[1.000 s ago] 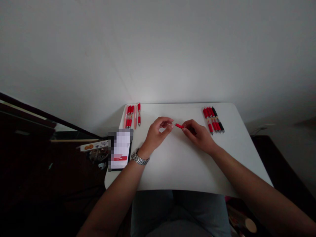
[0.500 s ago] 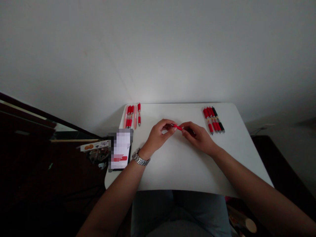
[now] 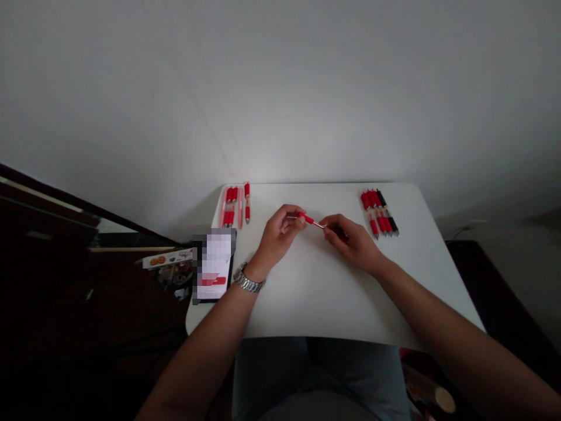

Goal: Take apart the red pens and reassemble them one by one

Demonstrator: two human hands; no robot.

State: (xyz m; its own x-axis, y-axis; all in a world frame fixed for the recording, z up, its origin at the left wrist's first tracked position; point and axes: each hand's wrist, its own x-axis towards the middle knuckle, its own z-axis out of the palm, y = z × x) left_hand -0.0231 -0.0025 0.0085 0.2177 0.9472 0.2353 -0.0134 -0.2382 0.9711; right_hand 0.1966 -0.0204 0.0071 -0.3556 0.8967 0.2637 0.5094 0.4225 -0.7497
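Above the middle of the table, my left hand (image 3: 280,231) pinches a red pen barrel (image 3: 307,218) between thumb and fingers. A thin pen refill (image 3: 319,225) sticks out of the barrel toward the right. Its far end sits in the fingertips of my right hand (image 3: 346,237), which is closed on it; whether a small pen part is hidden there too, I cannot tell. Both hands hold these parts off the white table (image 3: 315,292).
Several red and pink pens (image 3: 230,207) lie at the back left, with one red pen (image 3: 248,203) beside them. At the right lies a row of red pens (image 3: 372,213) and a black pen (image 3: 388,211). A phone (image 3: 214,269) rests at the left edge. A wall (image 3: 307,105) stands behind.
My left hand has shifted slightly left and away from me with the red barrel. A length of refill now shows between the two hands. My right hand has barely moved.
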